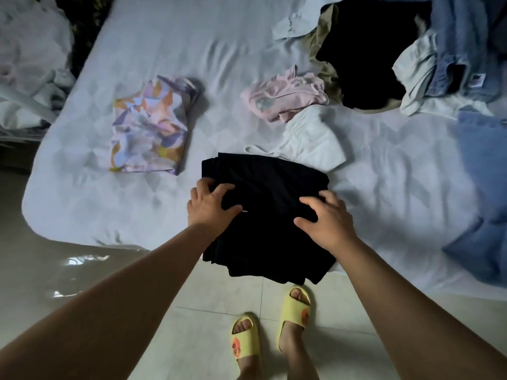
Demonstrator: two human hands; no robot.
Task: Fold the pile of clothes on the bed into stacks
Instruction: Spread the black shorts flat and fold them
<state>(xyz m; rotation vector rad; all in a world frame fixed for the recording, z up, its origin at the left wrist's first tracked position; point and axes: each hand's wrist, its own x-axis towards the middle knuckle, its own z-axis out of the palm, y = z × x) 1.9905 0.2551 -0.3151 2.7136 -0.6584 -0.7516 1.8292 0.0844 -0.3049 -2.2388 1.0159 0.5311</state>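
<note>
A black garment (270,187) lies partly folded at the near edge of the bed (109,209), its lower part hanging over the edge. My left hand (210,205) grips its left side with curled fingers. My right hand (326,220) grips the cloth on its right side, fingers bent into the fabric. A folded floral garment (149,127) lies to the left. A crumpled pink garment (285,96) and a white top (311,138) lie just beyond the black one. The unfolded pile (397,50) sits at the far right.
A blue garment (482,187) lies on the bed's right side. The pile holds black, khaki, pale and denim clothes. Tiled floor (82,270) lies below the bed edge, with my feet in yellow slippers (295,307). White bedding (24,64) is heaped at the far left.
</note>
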